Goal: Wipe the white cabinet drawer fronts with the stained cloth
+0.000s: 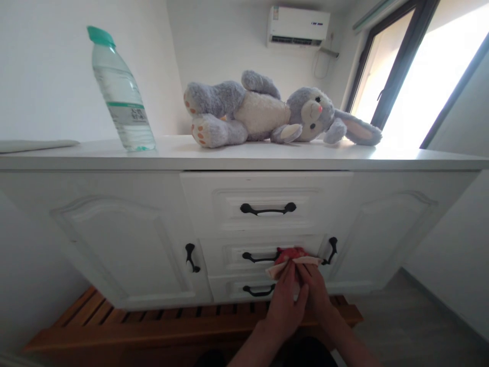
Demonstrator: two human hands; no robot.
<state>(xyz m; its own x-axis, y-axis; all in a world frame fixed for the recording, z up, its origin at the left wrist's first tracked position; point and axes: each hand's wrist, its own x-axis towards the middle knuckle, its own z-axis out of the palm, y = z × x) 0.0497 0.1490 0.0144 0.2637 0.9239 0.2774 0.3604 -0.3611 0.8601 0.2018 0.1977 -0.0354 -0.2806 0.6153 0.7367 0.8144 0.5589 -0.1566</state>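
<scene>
At the middle drawer front: red cloth, grasped by left hand and right hand, fingers closed on it. Above, on counter: bottle near left edge, plush rabbit. Risk: cloth snagging the handle.

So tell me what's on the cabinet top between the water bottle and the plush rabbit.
Nothing: in the head view the white cabinet top is bare between the water bottle and the plush rabbit.

head cam | low, facing cabinet front | near, looking slightly upward
</scene>
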